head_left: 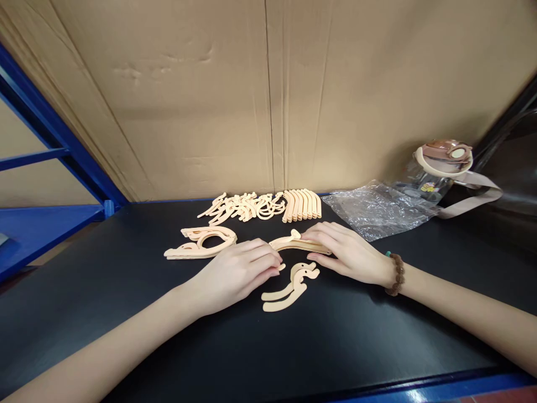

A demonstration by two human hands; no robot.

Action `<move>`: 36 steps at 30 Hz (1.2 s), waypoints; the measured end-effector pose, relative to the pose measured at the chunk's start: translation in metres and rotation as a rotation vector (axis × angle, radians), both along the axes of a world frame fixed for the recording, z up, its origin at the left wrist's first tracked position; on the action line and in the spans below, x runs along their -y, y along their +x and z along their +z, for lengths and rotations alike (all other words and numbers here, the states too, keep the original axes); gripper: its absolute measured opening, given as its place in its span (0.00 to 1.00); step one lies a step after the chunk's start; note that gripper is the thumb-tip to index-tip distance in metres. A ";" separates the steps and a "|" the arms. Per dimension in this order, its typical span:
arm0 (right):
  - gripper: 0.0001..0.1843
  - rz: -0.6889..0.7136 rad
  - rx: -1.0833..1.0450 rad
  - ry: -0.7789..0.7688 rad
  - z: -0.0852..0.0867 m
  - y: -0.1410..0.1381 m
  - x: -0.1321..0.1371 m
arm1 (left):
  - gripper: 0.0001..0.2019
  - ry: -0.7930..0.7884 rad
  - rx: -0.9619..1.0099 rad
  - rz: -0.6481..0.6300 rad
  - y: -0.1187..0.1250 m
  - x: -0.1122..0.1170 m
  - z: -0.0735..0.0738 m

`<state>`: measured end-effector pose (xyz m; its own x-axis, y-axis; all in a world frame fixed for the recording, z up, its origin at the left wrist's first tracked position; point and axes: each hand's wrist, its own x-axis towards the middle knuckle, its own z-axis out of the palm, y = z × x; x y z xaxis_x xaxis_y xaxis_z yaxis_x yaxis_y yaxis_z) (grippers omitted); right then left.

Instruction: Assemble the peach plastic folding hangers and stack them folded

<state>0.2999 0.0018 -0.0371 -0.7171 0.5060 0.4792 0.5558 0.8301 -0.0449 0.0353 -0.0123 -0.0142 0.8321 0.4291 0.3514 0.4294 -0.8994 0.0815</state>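
Both of my hands rest on a curved, peach-coloured plastic piece (293, 243) lying on the black table (126, 313). My left hand (239, 272) covers its left end with the fingers curled over it. My right hand (346, 252), with a brown bead bracelet at the wrist, grips its right end with fingers pressed along it. Just in front of my hands lies a hook-shaped peach piece (289, 288). To the left sits a small stack of similar hook pieces (201, 242).
A row of several peach hook and arm pieces (262, 206) lies at the back of the table by the cardboard wall. A crumpled clear plastic bag (373, 207) and a bottle with a pink lid and strap (444, 162) sit at the right. A blue metal frame (50, 168) stands at the left.
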 end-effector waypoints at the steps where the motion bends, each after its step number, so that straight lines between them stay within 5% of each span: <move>1: 0.18 -0.005 -0.013 0.009 0.000 0.000 0.001 | 0.08 0.007 0.015 -0.002 0.000 0.000 0.000; 6: 0.23 -0.014 -0.073 0.050 0.000 0.000 0.003 | 0.08 0.058 0.060 0.010 0.000 0.001 -0.001; 14: 0.13 0.093 -0.011 0.162 0.002 -0.002 0.012 | 0.08 0.330 0.104 0.048 -0.004 -0.003 -0.003; 27: 0.10 0.172 0.099 0.275 0.007 -0.010 0.022 | 0.09 0.088 0.165 0.165 0.001 0.002 -0.005; 36: 0.22 0.162 0.077 0.217 0.004 -0.007 0.020 | 0.06 0.010 0.173 0.119 0.001 0.002 -0.007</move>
<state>0.2925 -0.0178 -0.0330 -0.8185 0.2736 0.5051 0.4104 0.8938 0.1809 0.0359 -0.0143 -0.0216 0.7026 0.5164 0.4896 0.5127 -0.8445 0.1551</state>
